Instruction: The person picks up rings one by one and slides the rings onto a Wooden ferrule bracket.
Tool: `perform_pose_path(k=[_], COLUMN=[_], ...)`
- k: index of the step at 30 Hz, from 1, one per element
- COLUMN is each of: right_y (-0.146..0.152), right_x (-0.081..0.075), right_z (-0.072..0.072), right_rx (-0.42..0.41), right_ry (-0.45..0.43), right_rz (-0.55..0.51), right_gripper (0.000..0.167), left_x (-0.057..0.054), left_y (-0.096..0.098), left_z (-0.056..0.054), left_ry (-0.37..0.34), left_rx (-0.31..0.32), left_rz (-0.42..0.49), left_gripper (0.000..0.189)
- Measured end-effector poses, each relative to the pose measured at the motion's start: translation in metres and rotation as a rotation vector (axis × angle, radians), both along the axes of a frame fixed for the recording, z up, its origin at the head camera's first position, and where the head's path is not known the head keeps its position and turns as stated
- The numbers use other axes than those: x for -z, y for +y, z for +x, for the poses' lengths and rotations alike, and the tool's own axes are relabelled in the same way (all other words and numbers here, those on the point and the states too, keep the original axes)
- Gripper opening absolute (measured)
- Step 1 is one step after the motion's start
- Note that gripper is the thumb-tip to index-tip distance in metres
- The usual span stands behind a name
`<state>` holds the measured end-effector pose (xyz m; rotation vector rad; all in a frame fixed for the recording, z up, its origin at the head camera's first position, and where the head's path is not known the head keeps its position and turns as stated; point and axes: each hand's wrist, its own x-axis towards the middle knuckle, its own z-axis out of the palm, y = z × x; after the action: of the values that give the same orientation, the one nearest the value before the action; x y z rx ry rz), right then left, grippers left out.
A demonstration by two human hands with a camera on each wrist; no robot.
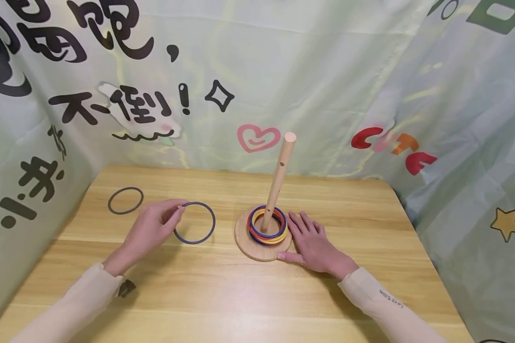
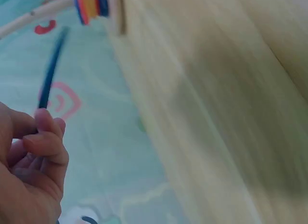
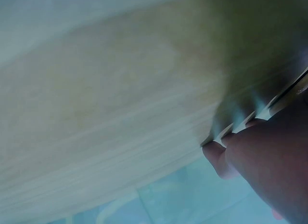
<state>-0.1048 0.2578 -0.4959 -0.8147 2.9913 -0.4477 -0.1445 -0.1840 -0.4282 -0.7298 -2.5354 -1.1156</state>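
Observation:
Between thumb and fingertips, my left hand pinches a dark blue ring by its left side. The left wrist view shows that blue ring nearly edge-on, above the tabletop. Right of it stands a wooden peg, tilted in the head view, on a round wooden base. Several stacked rings, in blue, red and yellow, lie around the foot of the peg. My right hand lies with fingers spread at the right edge of the base, its thumb touching the rim.
Another dark ring lies flat on the wooden table at the far left, beyond my left hand. A printed cloth hangs behind the table and along both sides.

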Motion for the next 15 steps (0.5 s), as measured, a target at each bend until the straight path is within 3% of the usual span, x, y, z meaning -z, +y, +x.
perform_pose_path(k=[5,15], right_y=[0.0,0.0], right_x=[-0.004,-0.005], right_z=[0.0,-0.001], right_rx=[0.011,0.032], right_ry=[-0.017,-0.06], right_rz=[0.02,0.072], right_gripper=[0.108,0.11], left_x=[-0.02,-0.075], left_y=[0.013,0.04], left_z=[0.008,0.016], left_ry=[-0.088,-0.294], left_rx=[0.032,0.035], left_rz=[0.03,0.059], left_gripper=[0.02,0.015])
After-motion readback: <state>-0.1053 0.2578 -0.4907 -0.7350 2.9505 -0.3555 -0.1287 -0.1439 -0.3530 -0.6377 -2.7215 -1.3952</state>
